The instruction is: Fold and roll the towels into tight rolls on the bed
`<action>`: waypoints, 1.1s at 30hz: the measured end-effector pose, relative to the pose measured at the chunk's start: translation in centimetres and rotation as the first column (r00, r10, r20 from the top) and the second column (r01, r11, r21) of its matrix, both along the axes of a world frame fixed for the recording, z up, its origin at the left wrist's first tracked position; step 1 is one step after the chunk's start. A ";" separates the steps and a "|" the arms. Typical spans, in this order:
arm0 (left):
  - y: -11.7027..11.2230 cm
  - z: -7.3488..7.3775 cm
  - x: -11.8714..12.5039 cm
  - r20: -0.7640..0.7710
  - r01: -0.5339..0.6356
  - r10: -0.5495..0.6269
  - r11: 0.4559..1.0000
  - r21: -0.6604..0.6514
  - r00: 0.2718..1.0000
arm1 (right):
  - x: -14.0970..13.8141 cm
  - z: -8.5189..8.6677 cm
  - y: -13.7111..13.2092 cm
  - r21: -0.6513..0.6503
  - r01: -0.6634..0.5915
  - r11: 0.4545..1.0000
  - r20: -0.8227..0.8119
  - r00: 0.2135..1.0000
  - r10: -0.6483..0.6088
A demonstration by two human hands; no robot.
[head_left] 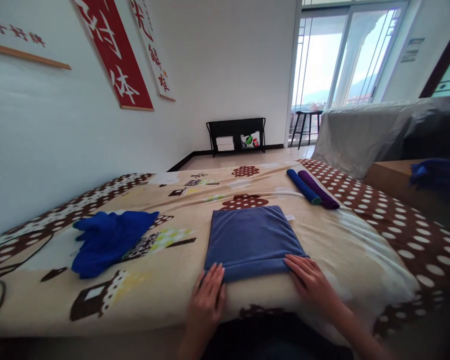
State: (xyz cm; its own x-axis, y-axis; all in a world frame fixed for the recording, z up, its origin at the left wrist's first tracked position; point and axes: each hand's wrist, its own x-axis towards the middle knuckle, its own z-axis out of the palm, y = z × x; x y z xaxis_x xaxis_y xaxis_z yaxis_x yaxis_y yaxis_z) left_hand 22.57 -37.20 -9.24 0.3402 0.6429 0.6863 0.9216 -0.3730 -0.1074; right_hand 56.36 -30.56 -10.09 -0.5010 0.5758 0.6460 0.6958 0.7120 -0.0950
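A grey-blue towel (pixel 255 235), folded into a rough square, lies flat in front of me with a narrow fold along its near edge. My left hand (pixel 209 295) rests on the near left corner, fingers stretched out flat. On the near right corner lies my right hand (pixel 310 277), its fingers also extended over the fold. To the left is a crumpled bright blue towel (pixel 110 240). A blue rolled towel (pixel 303 187) and a purple rolled towel (pixel 318 190) lie side by side at the far right.
Everything sits on a cream patterned blanket (pixel 180 295) with a brown polka-dot border. A dark cable (pixel 2 295) runs along the left edge. At the right are a cardboard box (pixel 390 175) with blue cloth on it and plastic-covered furniture (pixel 356 130). A black rack (pixel 236 135) stands by the far wall.
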 end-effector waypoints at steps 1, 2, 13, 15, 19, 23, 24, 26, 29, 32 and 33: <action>-0.4 0.1 -1.2 -0.015 -0.016 0.015 1.000 -0.007 1.000 | 1.8 0.1 0.1 -0.015 -0.022 1.000 0.055 0.998 0.023; -0.8 0.3 -2.2 -0.031 -0.027 0.026 1.000 -0.017 0.999 | 3.2 0.3 0.1 -0.032 -0.042 0.999 0.105 0.993 0.045; 0.2 1.3 -2.5 0.002 -0.153 0.153 0.988 -0.017 0.988 | 3.1 1.0 1.8 -0.100 0.021 0.995 0.038 0.999 -0.017; 0.4 1.7 -2.9 -0.005 -0.115 0.115 0.991 -0.066 0.993 | 3.0 1.5 2.3 -0.112 -0.004 0.994 0.016 1.000 0.006; 1.4 3.0 -3.7 0.085 -0.098 0.121 0.967 -0.237 0.989 | 2.8 2.9 2.9 -0.200 0.004 0.980 -0.005 1.000 -0.005; 3.2 4.8 -2.8 0.113 -0.252 0.321 0.880 -0.403 0.940 | 1.6 3.8 3.7 -0.236 0.146 0.961 0.068 0.989 -0.134; 3.5 5.2 -2.0 0.092 -0.317 0.378 0.866 -0.386 0.921 | 0.9 3.8 3.8 -0.205 0.203 0.958 0.088 0.978 -0.189; 4.0 5.5 0.4 0.063 -0.381 0.413 0.881 -0.281 0.908 | -0.9 3.6 3.7 -0.109 0.294 0.949 0.071 0.955 -0.288; 4.5 4.8 4.8 0.037 -0.176 0.182 0.978 -0.115 0.983 | -4.6 3.1 2.5 -0.015 0.185 0.983 -0.026 0.982 -0.185; 4.8 3.5 7.2 0.002 0.093 -0.093 0.994 -0.054 0.996 | -7.3 2.8 1.2 -0.046 -0.058 0.997 -0.031 0.998 0.057; 4.8 3.0 7.1 0.001 0.132 -0.132 0.990 -0.055 0.991 | -7.4 2.8 0.9 -0.075 -0.090 0.993 -0.013 0.996 0.089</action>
State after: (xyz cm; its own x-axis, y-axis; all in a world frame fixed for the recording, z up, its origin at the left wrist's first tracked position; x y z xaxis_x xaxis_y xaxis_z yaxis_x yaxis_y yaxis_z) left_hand 29.66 -32.39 -6.23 0.4267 0.6287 0.6501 0.8634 -0.4971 -0.0859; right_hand 48.99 -29.67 -7.32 -0.5465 0.5760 0.6078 0.6282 0.7620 -0.1573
